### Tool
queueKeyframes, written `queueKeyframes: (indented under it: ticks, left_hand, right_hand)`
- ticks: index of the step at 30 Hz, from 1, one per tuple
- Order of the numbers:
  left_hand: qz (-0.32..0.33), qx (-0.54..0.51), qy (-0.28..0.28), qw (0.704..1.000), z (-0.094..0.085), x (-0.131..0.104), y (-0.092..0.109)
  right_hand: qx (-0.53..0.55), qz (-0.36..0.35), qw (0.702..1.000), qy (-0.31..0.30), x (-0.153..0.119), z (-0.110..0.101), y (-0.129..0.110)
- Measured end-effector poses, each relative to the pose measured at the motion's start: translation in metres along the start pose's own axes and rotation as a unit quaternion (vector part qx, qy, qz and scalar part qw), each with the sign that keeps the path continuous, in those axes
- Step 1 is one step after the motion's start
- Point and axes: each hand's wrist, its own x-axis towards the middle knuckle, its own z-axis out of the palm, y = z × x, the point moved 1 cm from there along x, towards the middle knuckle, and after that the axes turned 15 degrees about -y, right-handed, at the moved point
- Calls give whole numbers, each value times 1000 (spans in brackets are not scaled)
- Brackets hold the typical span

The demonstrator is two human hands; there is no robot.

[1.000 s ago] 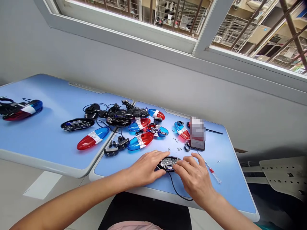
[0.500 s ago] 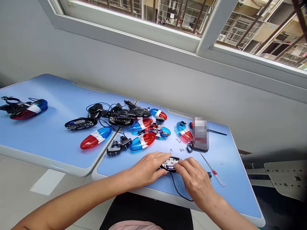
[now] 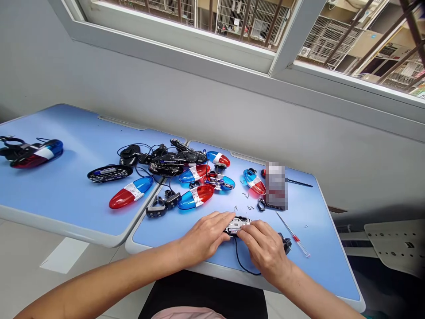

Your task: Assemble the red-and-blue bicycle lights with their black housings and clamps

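At the table's front part lies an opened bicycle siren light housing [image 3: 237, 220], black and oval, with a pale circuit board and a blue-and-silver battery [image 3: 233, 231] inside. My left hand [image 3: 210, 232] is closed on its left end, thumb along the near edge and fingers along the far side. Bent over the right part, the fingers of my right hand [image 3: 264, 246] press at the battery and hide that end. A black cable [image 3: 239, 262] runs from the near side and passes under my right hand. Just right of that hand sits a black clamp part [image 3: 285, 243].
Red-and-blue lens covers [image 3: 195, 197], more opened housings [image 3: 109, 173] and black brackets [image 3: 162, 204] lie to the left. Loose screws [image 3: 250, 207], a phone-like blurred object [image 3: 276, 188] and a screwdriver [image 3: 294, 235] are on the right. An assembled light [image 3: 38, 153] lies far left.
My right hand has shifted slightly left over the battery, showing more of the black clamp part. My left hand keeps its hold; the view has moved slightly.
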Motion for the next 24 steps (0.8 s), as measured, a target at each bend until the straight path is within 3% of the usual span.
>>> queueKeyframes:
  ticks: [6, 10, 15, 19, 24]
  left_hand:
    - [7, -27, -4, 1000, 2, 1, -1]
    - [-32, -64, -14, 997, 2, 2, 7]
    - [-104, -105, 23, 989, 3, 11, 14]
    - [-129, -126, 1, 984, -3, 17, 17]
    - [-140, -129, -20, 981, -7, 18, 18]
  right_hand:
    - [38, -12, 999, 16, 3, 3, 7]
    - [75, 1, 997, 27, 3, 5, 5]
    - [86, 7, 996, 29, 4, 8, 4]
    - [111, 16, 993, 37, 3, -5, 15]
    - [92, 99, 990, 27, -8, -26, 27]
